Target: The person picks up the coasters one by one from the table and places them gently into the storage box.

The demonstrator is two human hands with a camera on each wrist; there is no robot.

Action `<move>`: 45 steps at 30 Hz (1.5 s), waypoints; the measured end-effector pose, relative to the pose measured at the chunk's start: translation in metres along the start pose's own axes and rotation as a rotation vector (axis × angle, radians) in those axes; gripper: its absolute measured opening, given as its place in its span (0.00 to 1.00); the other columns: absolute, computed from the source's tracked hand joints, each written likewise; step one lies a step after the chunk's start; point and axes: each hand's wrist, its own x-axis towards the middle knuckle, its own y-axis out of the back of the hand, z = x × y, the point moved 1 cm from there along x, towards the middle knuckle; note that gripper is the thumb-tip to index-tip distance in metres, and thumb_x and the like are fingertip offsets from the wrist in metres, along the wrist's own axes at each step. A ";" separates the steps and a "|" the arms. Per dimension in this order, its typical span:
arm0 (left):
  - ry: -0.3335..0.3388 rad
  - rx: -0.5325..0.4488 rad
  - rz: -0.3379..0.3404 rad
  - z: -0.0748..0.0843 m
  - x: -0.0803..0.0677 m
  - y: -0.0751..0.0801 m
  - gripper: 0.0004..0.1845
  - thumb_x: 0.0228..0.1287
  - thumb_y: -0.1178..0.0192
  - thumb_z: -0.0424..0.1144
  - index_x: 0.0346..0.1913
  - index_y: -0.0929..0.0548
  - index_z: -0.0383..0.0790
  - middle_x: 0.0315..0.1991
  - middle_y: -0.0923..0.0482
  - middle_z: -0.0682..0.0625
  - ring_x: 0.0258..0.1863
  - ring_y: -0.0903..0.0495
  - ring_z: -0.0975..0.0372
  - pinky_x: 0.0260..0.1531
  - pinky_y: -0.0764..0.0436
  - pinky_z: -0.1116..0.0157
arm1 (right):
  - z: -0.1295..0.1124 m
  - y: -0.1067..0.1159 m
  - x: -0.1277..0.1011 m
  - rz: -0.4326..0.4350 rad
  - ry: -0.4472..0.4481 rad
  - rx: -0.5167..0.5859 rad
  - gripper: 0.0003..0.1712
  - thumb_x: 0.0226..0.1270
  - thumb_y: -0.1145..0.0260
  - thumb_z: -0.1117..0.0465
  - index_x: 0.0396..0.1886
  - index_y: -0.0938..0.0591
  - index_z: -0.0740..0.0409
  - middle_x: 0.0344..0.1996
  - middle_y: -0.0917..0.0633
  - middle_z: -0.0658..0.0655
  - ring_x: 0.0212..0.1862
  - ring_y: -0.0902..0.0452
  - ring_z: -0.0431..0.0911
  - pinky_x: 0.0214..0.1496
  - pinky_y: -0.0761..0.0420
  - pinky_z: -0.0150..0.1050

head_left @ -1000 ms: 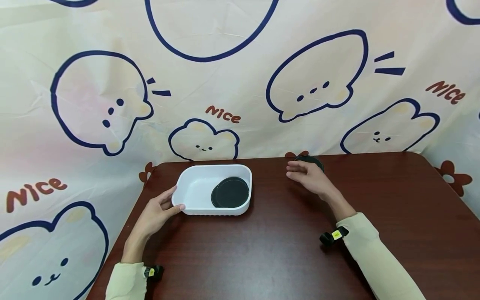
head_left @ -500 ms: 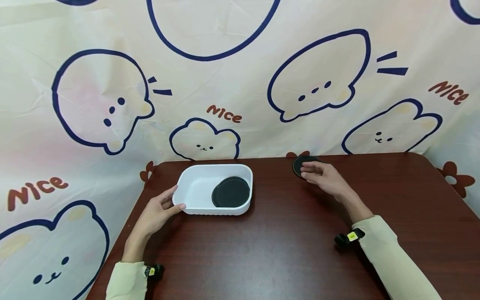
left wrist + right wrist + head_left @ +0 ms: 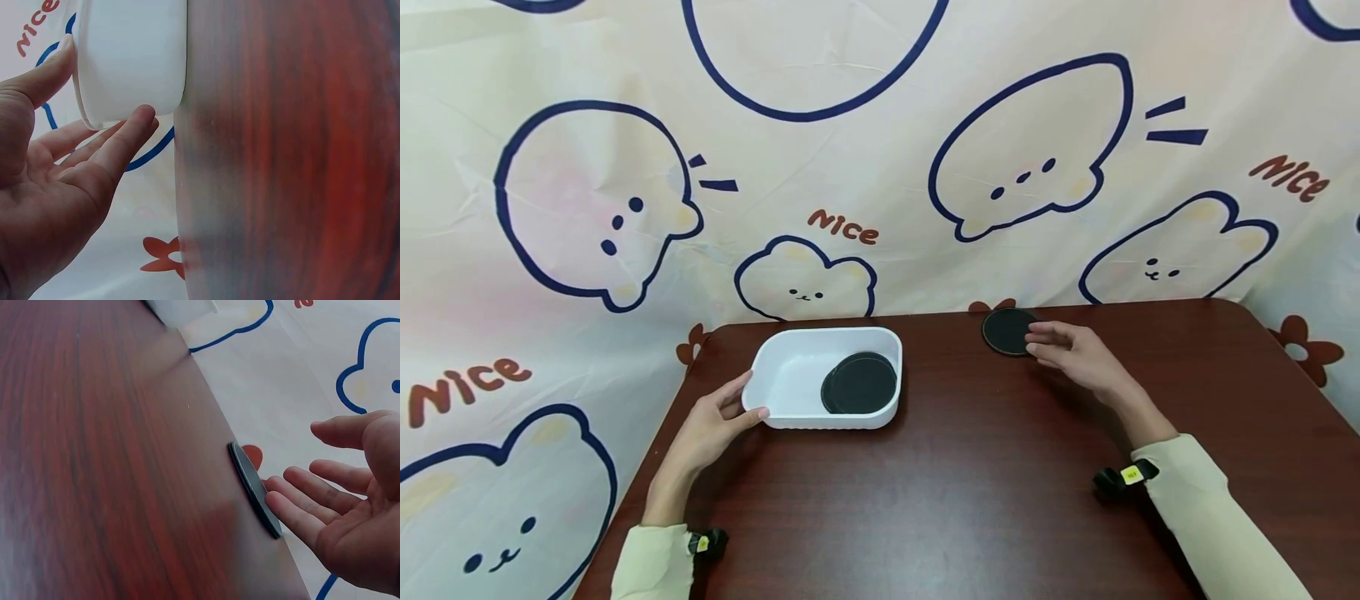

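A white plastic basin (image 3: 790, 379) stands on the table at left of centre in the head view. My left hand (image 3: 709, 429) holds its left end, the thumb at the near corner of the rim and the fingers along the outer side. Inside the basin's right half lie black round coasters (image 3: 859, 383), stacked slightly off-centre; their number cannot be told. Another black coaster (image 3: 1006, 332) lies flat near the table's far edge, and looks two layers thick in the right wrist view. My right hand (image 3: 350, 506) is just right of it, fingers loosely extended, holding nothing.
The dark brown wooden table (image 3: 940, 492) ends at the back against a cream cloth (image 3: 910, 183) printed with blue cartoon outlines. Black straps with yellow labels sit at both sleeve cuffs.
My right hand has moved rightward, off the far coaster, which now shows almost whole. My left hand and the basin have stayed in place.
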 end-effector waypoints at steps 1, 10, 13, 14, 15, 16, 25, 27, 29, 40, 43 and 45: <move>0.000 0.000 0.001 0.000 0.000 0.000 0.46 0.73 0.28 0.45 0.86 0.41 0.39 0.80 0.35 0.31 0.73 0.22 0.41 0.59 0.14 0.65 | 0.001 0.002 -0.001 0.000 -0.003 -0.001 0.38 0.83 0.35 0.50 0.82 0.33 0.64 0.76 0.26 0.70 0.73 0.23 0.63 0.68 0.18 0.45; -0.004 0.004 0.000 0.000 -0.001 0.001 0.47 0.73 0.28 0.46 0.86 0.41 0.39 0.80 0.34 0.30 0.72 0.22 0.40 0.60 0.13 0.60 | 0.010 0.015 -0.003 0.017 -0.029 0.000 0.39 0.84 0.36 0.49 0.84 0.35 0.62 0.77 0.26 0.70 0.73 0.23 0.62 0.67 0.16 0.41; -0.005 0.003 0.003 0.000 -0.001 0.001 0.46 0.73 0.29 0.45 0.86 0.41 0.39 0.80 0.34 0.30 0.72 0.22 0.40 0.61 0.14 0.58 | 0.013 0.017 -0.001 0.016 -0.035 0.012 0.40 0.83 0.35 0.48 0.84 0.36 0.62 0.77 0.27 0.71 0.72 0.21 0.59 0.67 0.16 0.42; -0.006 0.002 0.003 0.001 -0.001 0.001 0.46 0.73 0.29 0.45 0.86 0.41 0.39 0.80 0.34 0.30 0.72 0.22 0.40 0.62 0.15 0.57 | 0.015 0.017 0.000 0.017 -0.037 0.014 0.41 0.83 0.35 0.48 0.84 0.36 0.62 0.77 0.27 0.71 0.72 0.21 0.58 0.67 0.16 0.42; -0.007 0.000 0.004 0.001 -0.001 0.000 0.46 0.73 0.29 0.45 0.86 0.41 0.39 0.80 0.34 0.31 0.72 0.21 0.40 0.62 0.15 0.56 | 0.016 0.018 0.001 0.019 -0.037 0.013 0.41 0.83 0.35 0.48 0.84 0.36 0.62 0.77 0.27 0.71 0.71 0.20 0.56 0.67 0.16 0.42; -0.007 0.001 0.004 0.001 -0.001 0.000 0.46 0.73 0.29 0.46 0.86 0.41 0.39 0.80 0.34 0.31 0.72 0.21 0.40 0.62 0.15 0.56 | 0.017 0.018 0.001 0.022 -0.036 0.012 0.41 0.83 0.35 0.48 0.84 0.36 0.62 0.77 0.27 0.71 0.70 0.19 0.53 0.67 0.16 0.42; -0.005 -0.011 0.005 0.001 0.000 -0.002 0.46 0.73 0.29 0.46 0.86 0.41 0.38 0.80 0.35 0.31 0.73 0.22 0.40 0.64 0.18 0.51 | 0.026 0.019 0.006 0.039 -0.024 0.023 0.40 0.83 0.35 0.50 0.84 0.36 0.63 0.77 0.27 0.73 0.57 0.18 0.29 0.63 0.14 0.35; -0.004 -0.017 0.008 0.001 0.000 -0.002 0.46 0.73 0.28 0.46 0.86 0.41 0.39 0.81 0.35 0.31 0.73 0.23 0.40 0.64 0.19 0.50 | 0.027 0.019 0.007 0.047 -0.018 0.030 0.40 0.83 0.35 0.49 0.84 0.35 0.63 0.76 0.27 0.72 0.55 0.18 0.27 0.61 0.13 0.33; -0.003 -0.019 0.009 0.001 0.000 -0.001 0.46 0.74 0.29 0.44 0.86 0.41 0.39 0.81 0.36 0.31 0.73 0.23 0.40 0.64 0.20 0.49 | 0.028 0.020 0.009 0.056 -0.010 0.031 0.40 0.82 0.34 0.49 0.83 0.35 0.63 0.76 0.26 0.73 0.55 0.17 0.28 0.60 0.13 0.33; -0.012 -0.043 0.008 -0.002 0.000 0.000 0.46 0.73 0.28 0.43 0.86 0.41 0.38 0.80 0.35 0.30 0.73 0.23 0.39 0.63 0.17 0.52 | 0.018 0.030 0.025 0.084 -0.003 -0.103 0.41 0.81 0.34 0.43 0.82 0.32 0.61 0.75 0.24 0.70 0.69 0.19 0.56 0.58 0.13 0.30; -0.022 -0.054 0.006 -0.002 0.000 0.000 0.45 0.73 0.29 0.41 0.85 0.41 0.37 0.80 0.35 0.30 0.73 0.23 0.39 0.62 0.16 0.54 | 0.017 0.031 0.030 0.078 0.013 -0.156 0.42 0.80 0.34 0.41 0.82 0.31 0.60 0.75 0.23 0.69 0.73 0.23 0.63 0.54 0.19 0.19; -0.026 -0.060 0.004 -0.003 0.000 0.000 0.45 0.73 0.29 0.40 0.85 0.41 0.37 0.80 0.35 0.30 0.73 0.23 0.38 0.62 0.16 0.55 | 0.018 0.031 0.033 0.075 0.028 -0.182 0.42 0.80 0.34 0.41 0.81 0.30 0.60 0.75 0.23 0.68 0.74 0.24 0.65 0.51 0.24 0.14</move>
